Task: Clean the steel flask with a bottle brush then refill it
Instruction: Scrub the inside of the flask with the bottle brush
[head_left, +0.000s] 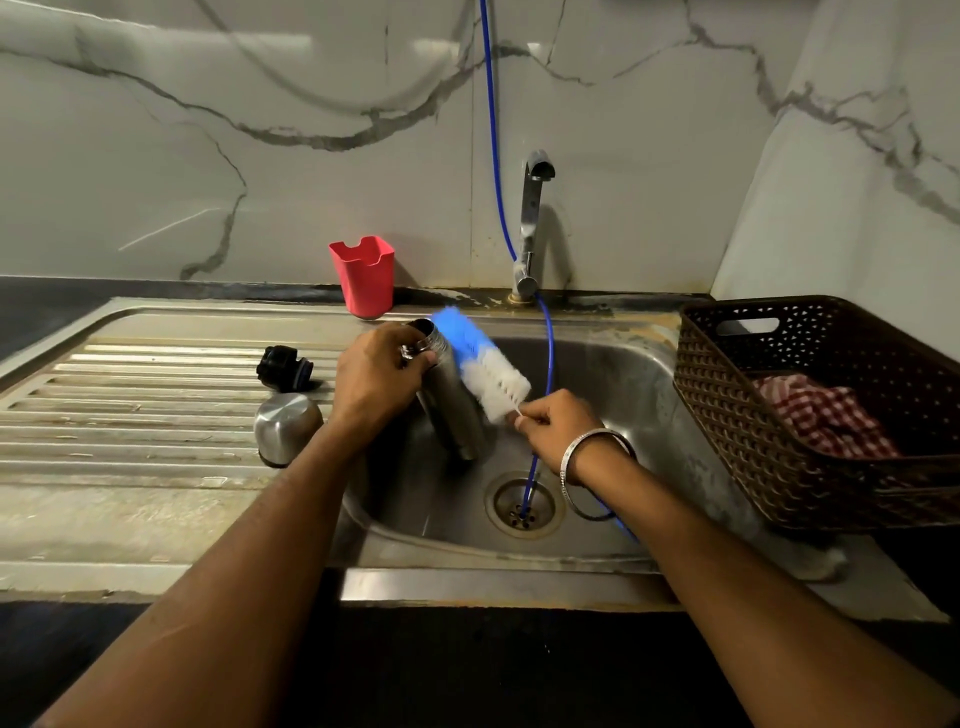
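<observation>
Head view. The cylindrical steel flask (451, 400) is held tilted over the basin of the stainless steel sink (639, 384), mouth up and toward the back wall, base low above the basin floor. The left hand (376, 376) grips the flask near its neck, fingers curled round it. The right hand (558, 426) pinches the thin handle of the blue-and-white bristled bottle brush (480, 364); a metal bangle (597, 449) sits on that wrist. The brush head lies outside the flask, along its right side, blue tip level with the mouth.

A black screw stopper (284, 368) and a domed steel cap (287, 427) stand close together on the ribbed draining board (130, 415), just left of the left hand. A red plastic holder (363, 275) stands at the sink's back edge, behind the flask. The chrome tap (531, 228) rises behind the basin; a thin blue hose (496, 171) runs down the marble wall, past the tap and down to the round drain (523, 503), passing just beside the brush. A dark brown woven plastic basket (779, 415) sits at the right rim, holding a red checked cloth (826, 415).
</observation>
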